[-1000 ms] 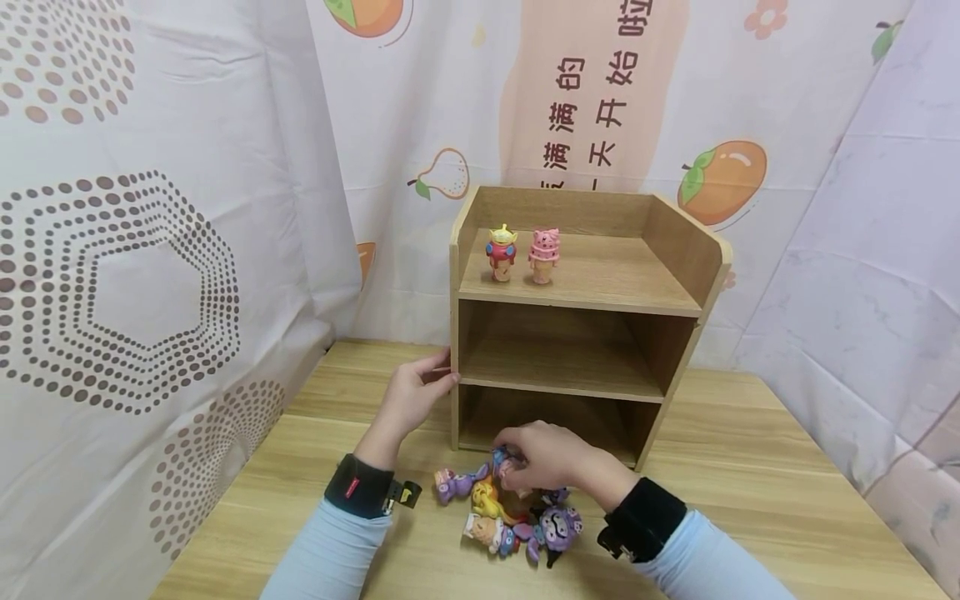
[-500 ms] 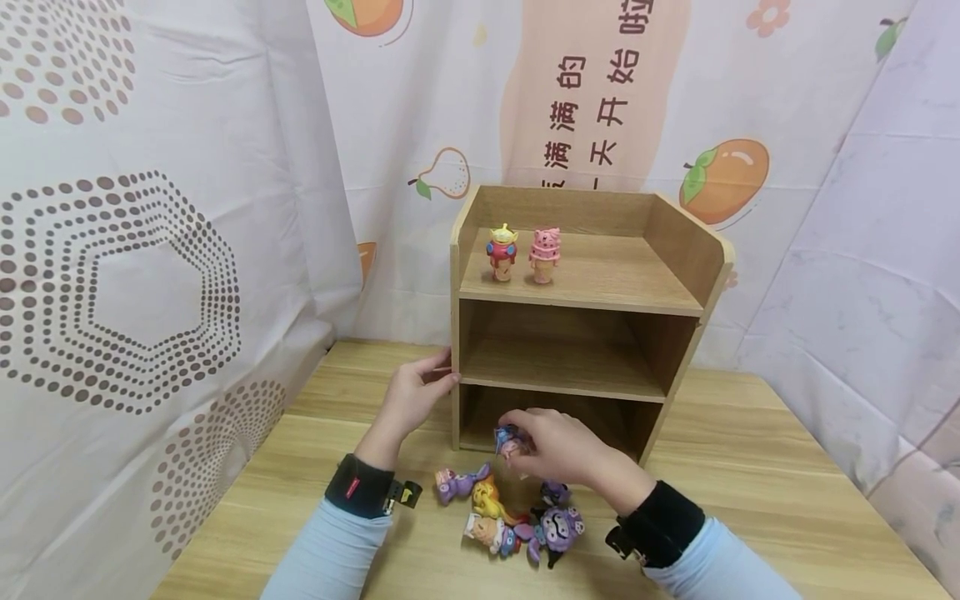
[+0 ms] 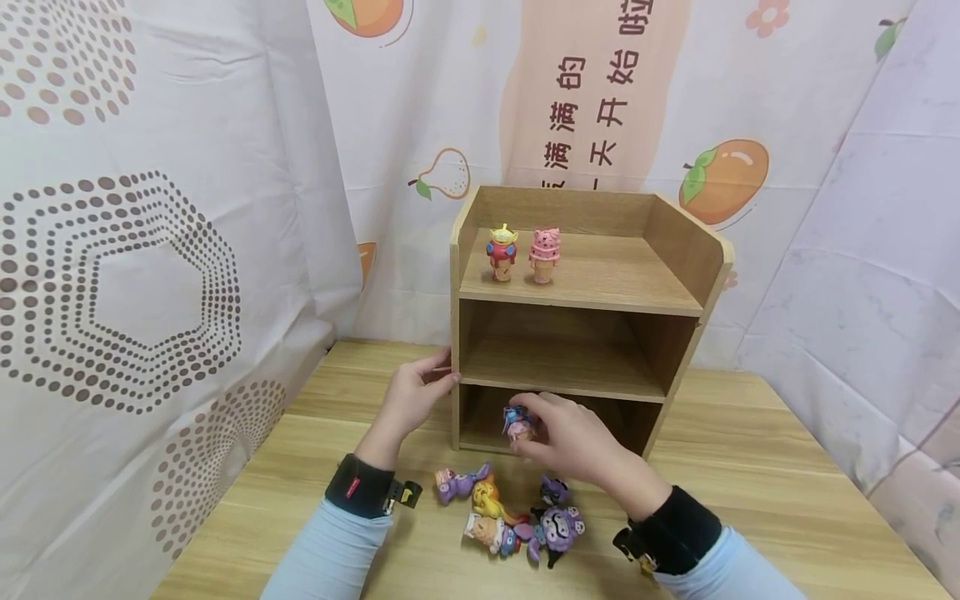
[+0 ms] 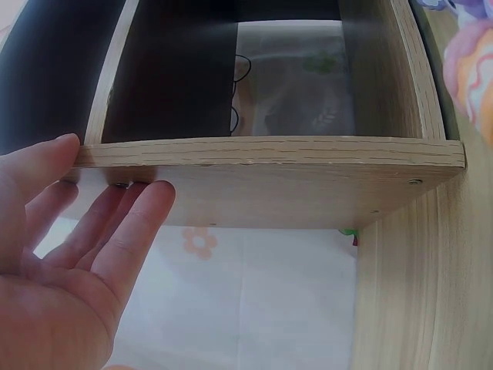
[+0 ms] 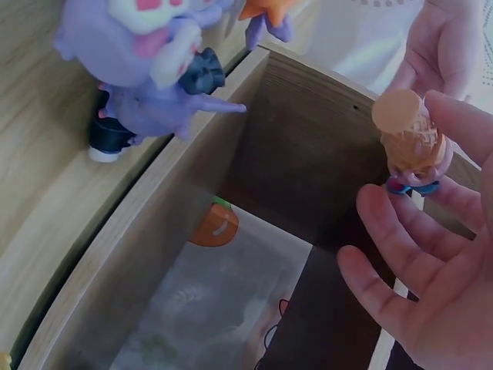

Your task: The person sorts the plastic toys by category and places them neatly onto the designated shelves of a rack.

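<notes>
My right hand [image 3: 573,437] pinches an ice-cream-cone toy figurine [image 3: 519,425] with a blue and pink top, just in front of the lowest compartment of a wooden shelf [image 3: 581,307]. In the right wrist view, the figurine's tan cone [image 5: 407,132] points up toward the camera between thumb and fingers. My left hand [image 3: 412,392] rests on the shelf's left side. Its thumb lies at the front edge and its fairly straight fingers [image 4: 146,223] touch the outer face of the panel.
Several toy figurines lie on the table before the shelf: a purple one [image 3: 457,485], a yellow one [image 3: 487,500], a cone with a blue head [image 3: 491,533] and a purple-and-black one [image 3: 558,529]. On the top board stand a red-and-yellow figurine [image 3: 502,254] and a pink one [image 3: 544,257].
My right hand has lifted the cone figurine from the group on the table and carried it up and slightly right toward the lowest compartment. My left hand stays in place.
</notes>
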`<state>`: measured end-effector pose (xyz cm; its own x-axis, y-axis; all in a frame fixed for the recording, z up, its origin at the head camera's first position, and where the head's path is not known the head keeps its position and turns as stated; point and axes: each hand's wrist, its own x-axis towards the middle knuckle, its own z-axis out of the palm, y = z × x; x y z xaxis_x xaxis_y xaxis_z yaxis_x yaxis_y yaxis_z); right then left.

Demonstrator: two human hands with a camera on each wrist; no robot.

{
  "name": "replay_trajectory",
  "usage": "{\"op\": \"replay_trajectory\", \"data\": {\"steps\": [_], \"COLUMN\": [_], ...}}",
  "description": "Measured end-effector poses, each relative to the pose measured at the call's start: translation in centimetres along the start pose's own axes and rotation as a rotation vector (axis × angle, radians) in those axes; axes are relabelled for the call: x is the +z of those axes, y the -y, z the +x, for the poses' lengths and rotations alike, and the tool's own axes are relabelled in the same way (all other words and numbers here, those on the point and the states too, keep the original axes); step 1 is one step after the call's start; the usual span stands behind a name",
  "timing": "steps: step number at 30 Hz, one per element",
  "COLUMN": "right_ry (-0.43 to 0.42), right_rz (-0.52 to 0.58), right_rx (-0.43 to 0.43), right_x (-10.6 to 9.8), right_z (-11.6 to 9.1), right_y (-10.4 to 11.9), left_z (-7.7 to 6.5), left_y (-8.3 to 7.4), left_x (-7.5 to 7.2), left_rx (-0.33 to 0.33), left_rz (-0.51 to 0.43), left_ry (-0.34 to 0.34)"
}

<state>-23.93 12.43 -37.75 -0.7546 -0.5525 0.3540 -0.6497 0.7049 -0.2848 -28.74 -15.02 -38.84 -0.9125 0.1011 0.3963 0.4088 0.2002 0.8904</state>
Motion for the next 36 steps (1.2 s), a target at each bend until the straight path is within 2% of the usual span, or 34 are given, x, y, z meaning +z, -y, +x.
{"op": "replay_trajectory", "data": {"steps": [13,36], "right_ry": [-0.138,-0.376], "right_rz": [0.041,0.036], "right_rx": [0.044,-0.084], "right_x": [-1.2,-3.7], "right_z": [-0.5,-1.0], "right_y": [-0.3,-0.8], "left_z": [-0.1,-0.1], "left_y": [0.0,0.0], "left_x": [0.0,0.1], "left_rx": [0.012,0.029], "left_rz": [-0.005,-0.001], "left_ry": [0.011,-0.007]}}
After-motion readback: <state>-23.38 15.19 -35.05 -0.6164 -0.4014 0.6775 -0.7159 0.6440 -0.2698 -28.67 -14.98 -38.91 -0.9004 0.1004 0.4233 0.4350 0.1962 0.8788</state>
